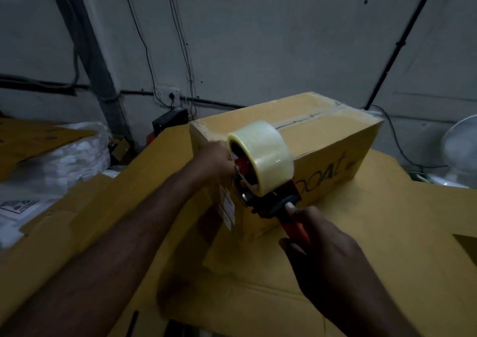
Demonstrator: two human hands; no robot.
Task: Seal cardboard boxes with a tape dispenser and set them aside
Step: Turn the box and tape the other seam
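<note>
Flattened cardboard (387, 233) carries the box (322, 140). Right hand (322, 254) grips the dispenser (268, 179) at the box's near end. Left hand (219, 157) touches there, its grip impossible to tell.

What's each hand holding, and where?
Right hand grips the tape dispenser by its orange handle. Left hand is at the cardboard box; hold cannot be told.

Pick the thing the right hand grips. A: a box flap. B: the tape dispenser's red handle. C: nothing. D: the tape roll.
B: the right hand curls round the red handle of the tape dispenser, which carries a clear tape roll.
</note>
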